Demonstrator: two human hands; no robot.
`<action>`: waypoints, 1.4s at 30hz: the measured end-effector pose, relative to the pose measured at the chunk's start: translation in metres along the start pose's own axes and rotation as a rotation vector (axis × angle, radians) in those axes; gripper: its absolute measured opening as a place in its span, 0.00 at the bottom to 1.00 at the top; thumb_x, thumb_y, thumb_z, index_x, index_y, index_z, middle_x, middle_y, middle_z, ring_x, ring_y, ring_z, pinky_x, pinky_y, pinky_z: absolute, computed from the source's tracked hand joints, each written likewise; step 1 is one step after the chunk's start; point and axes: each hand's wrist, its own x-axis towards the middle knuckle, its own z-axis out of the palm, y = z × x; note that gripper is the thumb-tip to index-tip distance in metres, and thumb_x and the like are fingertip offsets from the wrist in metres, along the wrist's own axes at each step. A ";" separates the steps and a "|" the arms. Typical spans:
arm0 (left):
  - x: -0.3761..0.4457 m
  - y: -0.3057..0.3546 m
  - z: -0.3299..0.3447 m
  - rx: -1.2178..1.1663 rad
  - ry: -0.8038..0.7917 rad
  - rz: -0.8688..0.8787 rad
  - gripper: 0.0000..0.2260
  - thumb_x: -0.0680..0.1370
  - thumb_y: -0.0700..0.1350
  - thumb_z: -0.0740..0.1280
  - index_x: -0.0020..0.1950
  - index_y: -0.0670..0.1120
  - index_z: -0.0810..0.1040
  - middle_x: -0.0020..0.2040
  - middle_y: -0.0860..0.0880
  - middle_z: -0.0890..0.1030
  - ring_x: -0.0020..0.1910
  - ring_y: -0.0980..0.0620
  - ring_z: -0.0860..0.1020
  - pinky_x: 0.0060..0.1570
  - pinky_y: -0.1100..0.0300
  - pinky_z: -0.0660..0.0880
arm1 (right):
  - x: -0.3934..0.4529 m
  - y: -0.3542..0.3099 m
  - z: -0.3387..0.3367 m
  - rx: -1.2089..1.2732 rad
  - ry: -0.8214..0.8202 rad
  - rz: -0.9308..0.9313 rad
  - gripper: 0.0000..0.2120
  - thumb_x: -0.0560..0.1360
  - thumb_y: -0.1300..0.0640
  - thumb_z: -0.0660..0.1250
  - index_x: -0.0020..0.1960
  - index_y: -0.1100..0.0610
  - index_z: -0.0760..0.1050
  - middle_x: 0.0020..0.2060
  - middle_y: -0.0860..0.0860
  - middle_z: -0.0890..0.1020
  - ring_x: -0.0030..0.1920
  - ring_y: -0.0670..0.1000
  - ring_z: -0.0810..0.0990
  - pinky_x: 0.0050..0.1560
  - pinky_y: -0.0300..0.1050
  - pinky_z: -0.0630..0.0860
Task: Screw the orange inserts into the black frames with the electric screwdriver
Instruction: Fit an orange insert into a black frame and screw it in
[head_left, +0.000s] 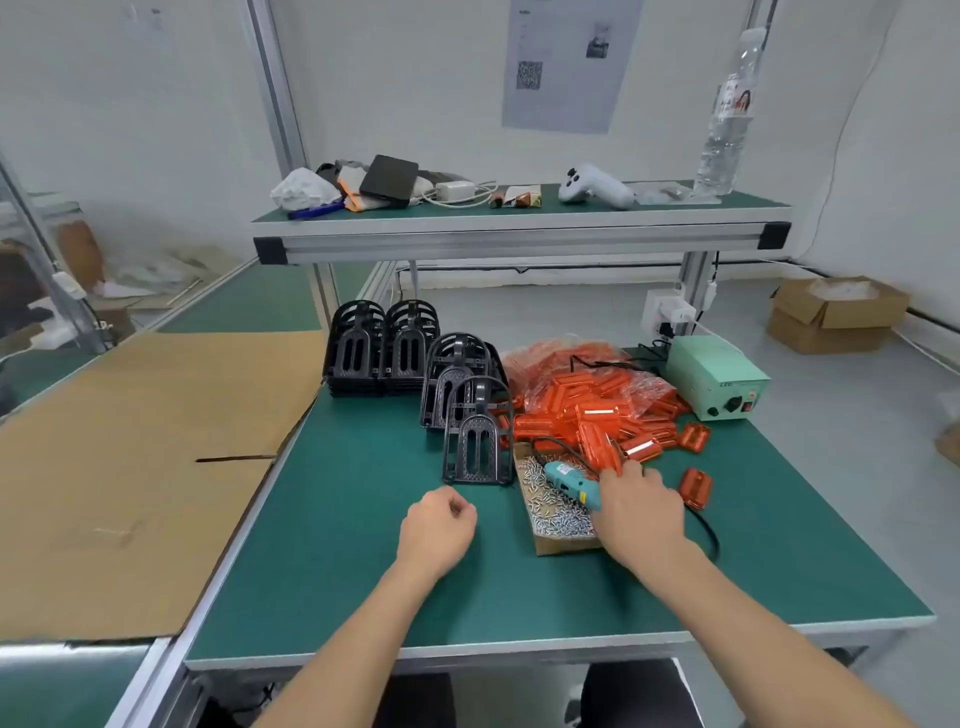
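the screwdriver (571, 484) lies on its side across a shallow box of screws (553, 512) on the green table (337, 545). its long axis runs diagonally, from up-left, toward the frames, down-right to under the right hand. which end carries the bit cannot be told. a black cable (709, 535) loops out from beneath that hand.

the right hand (641, 506) rests palm-down over the lower end of the screwdriver, fingers reaching forward, slightly spread, fingertips at the near edge of the orange inserts (592, 400). whether they close round the tool or an insert cannot be told. the left hand (439, 525) sits on the bare table just before the nearest frame, curled into a loose fist, holding nothing visible.

the black frames (475, 439) stand upright in stacks, arched tops up, the nearest just left of the screw box, more stacks behind. the inserts spill from a clear bag to the right of the frames; one lone insert (695, 487) lies flat just right of the right hand. a pale green power box (719, 376) sits behind the pile, at the table's far right.
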 end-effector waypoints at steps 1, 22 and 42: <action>0.003 -0.002 0.002 0.012 0.007 0.003 0.05 0.79 0.50 0.65 0.46 0.52 0.79 0.40 0.52 0.84 0.42 0.48 0.84 0.51 0.54 0.80 | 0.001 0.000 0.002 -0.019 -0.033 0.000 0.20 0.82 0.46 0.66 0.69 0.53 0.71 0.64 0.54 0.74 0.64 0.56 0.75 0.53 0.48 0.77; 0.078 0.008 -0.019 -0.085 0.176 -0.059 0.24 0.82 0.55 0.65 0.73 0.42 0.69 0.65 0.44 0.78 0.61 0.43 0.78 0.60 0.50 0.75 | 0.018 0.060 -0.063 0.804 -0.016 -0.019 0.20 0.82 0.41 0.67 0.41 0.56 0.79 0.32 0.47 0.79 0.31 0.48 0.75 0.34 0.46 0.68; 0.038 -0.034 -0.027 -0.686 -0.317 -0.056 0.12 0.79 0.30 0.65 0.60 0.41 0.79 0.46 0.41 0.87 0.40 0.49 0.80 0.36 0.60 0.74 | 0.007 0.003 -0.023 2.904 -0.554 0.092 0.29 0.58 0.52 0.90 0.48 0.55 0.74 0.47 0.52 0.81 0.32 0.44 0.77 0.32 0.37 0.79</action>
